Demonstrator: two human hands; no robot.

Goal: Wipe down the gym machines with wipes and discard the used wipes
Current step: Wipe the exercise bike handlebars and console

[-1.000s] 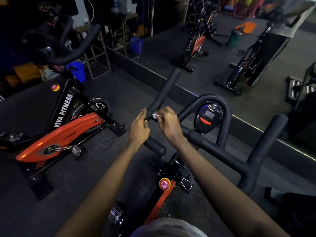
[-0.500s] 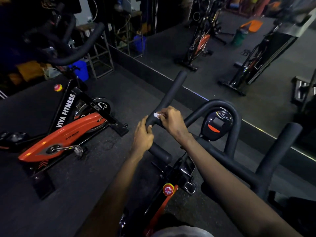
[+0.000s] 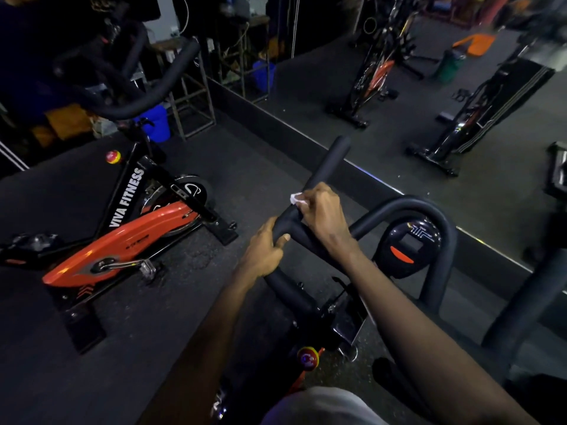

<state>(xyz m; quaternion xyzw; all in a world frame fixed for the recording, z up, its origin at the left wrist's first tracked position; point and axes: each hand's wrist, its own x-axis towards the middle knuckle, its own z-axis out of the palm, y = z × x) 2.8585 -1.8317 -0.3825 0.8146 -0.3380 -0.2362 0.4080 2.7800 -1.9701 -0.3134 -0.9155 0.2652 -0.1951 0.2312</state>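
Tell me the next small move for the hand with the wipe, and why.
Probably slide the right hand and its wipe up the handlebar toward the tip. The wipe sits about midway along that bar, the stretch above it lies bare, and the left hand grips the bend below, steadying it.

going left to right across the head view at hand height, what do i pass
orange spin bike → left hand → wipe → right hand → bike console → right handlebar horn
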